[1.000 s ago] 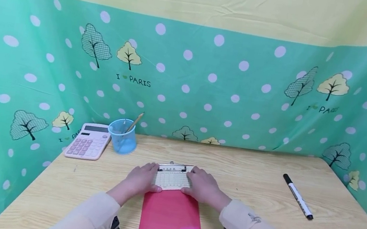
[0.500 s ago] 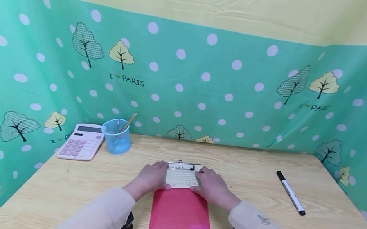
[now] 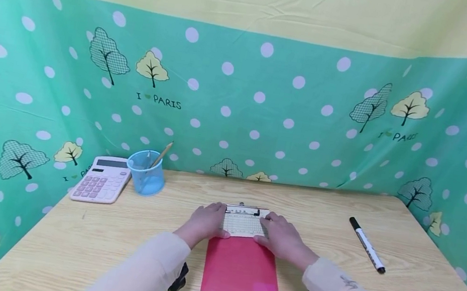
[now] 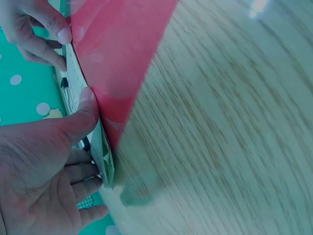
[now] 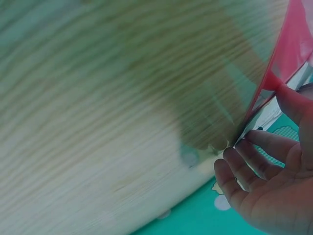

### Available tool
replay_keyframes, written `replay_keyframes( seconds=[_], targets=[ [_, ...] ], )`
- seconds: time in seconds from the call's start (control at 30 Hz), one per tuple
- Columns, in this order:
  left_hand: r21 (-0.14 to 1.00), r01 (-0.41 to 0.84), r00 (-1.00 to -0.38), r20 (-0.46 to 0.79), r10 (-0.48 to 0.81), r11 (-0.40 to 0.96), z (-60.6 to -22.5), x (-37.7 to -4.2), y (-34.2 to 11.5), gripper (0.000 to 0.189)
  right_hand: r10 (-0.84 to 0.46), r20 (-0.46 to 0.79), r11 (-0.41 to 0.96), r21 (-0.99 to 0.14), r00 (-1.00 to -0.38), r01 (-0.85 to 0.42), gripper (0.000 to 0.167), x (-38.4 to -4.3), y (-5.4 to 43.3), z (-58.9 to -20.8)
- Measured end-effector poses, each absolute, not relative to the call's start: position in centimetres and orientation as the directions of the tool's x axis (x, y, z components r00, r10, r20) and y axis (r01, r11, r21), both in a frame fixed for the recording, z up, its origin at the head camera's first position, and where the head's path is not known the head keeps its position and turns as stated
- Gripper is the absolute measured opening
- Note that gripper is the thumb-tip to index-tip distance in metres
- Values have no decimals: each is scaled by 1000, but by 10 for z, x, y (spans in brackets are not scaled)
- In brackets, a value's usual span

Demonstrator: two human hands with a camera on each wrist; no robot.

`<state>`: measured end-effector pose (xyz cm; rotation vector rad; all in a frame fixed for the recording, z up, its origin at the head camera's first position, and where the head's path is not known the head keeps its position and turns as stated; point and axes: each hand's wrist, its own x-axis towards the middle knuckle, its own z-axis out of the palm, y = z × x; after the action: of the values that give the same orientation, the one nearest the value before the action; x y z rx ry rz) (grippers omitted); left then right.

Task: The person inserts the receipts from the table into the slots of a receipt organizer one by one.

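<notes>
A red clipboard (image 3: 239, 269) lies on the wooden table, with a metal clip (image 3: 243, 211) across its far end. Under the clip shows a pale sheet with a printed grid (image 3: 244, 226). My left hand (image 3: 205, 223) grips the left edge of this far end, my right hand (image 3: 286, 240) the right edge. In the left wrist view, the left thumb (image 4: 87, 105) presses along the border of sheet and red cover, with the fingers curled at the far side. The right wrist view shows the right hand (image 5: 281, 171) pinching the opposite corner, its thumb against the red cover.
At the back left stand a pink calculator (image 3: 102, 180) and a blue mesh pen cup (image 3: 149, 183) holding a pencil (image 3: 161, 155). A black and white marker (image 3: 367, 246) lies on the right. A green dotted curtain (image 3: 277, 96) hangs behind the table (image 3: 315, 205).
Both hands have slid the clipboard to the right and slightly away over the table, keeping hold of its sides. The head view has turned a little, so the calculator, cup and marker appear shifted left.
</notes>
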<state>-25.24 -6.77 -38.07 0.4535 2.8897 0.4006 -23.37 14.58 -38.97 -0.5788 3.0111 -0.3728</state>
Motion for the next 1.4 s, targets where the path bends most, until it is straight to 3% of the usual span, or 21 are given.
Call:
replay_keyframes(
  seconds=[0.57,1.03,1.27,1.4],
  targets=[
    [197,299,-938,-122,326,934,-384,-259,-65,85,-371,11,901,-238,-929,-363,55,-236,148,-394],
    [297,299,-925,-143,352,907,-383,-270,-76,100,-376,0,895,-259,-927,-363,54,-240,147,-394],
    [326,336,-911,-125,392,884,-389,-276,-78,105,-360,108,843,-387,-927,-373,23,-264,142,-385],
    [311,366,-903,-111,416,877,-389,-279,-75,103,-372,128,848,-357,-919,-392,24,-279,134,-385]
  ],
)
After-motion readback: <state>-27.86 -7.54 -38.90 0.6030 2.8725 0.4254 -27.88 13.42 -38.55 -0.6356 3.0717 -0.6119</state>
